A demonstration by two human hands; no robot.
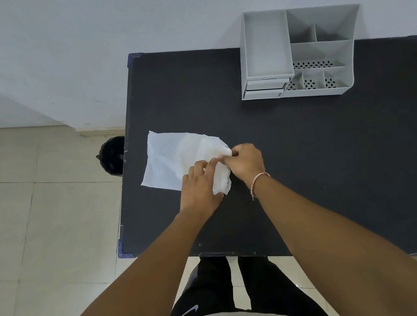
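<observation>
A white plastic bag lies flattened on the black table, left of centre. Its right end is bunched up. My left hand rests over the bag's lower right part, fingers curled into the crumpled plastic. My right hand pinches the bunched end of the bag just to the right, with a thread band at the wrist. Both hands meet at the same gathered end.
A grey desk organiser with several compartments and a small drawer stands at the table's back right. A black bin sits on the tiled floor beside the table's left edge. A white wall runs behind.
</observation>
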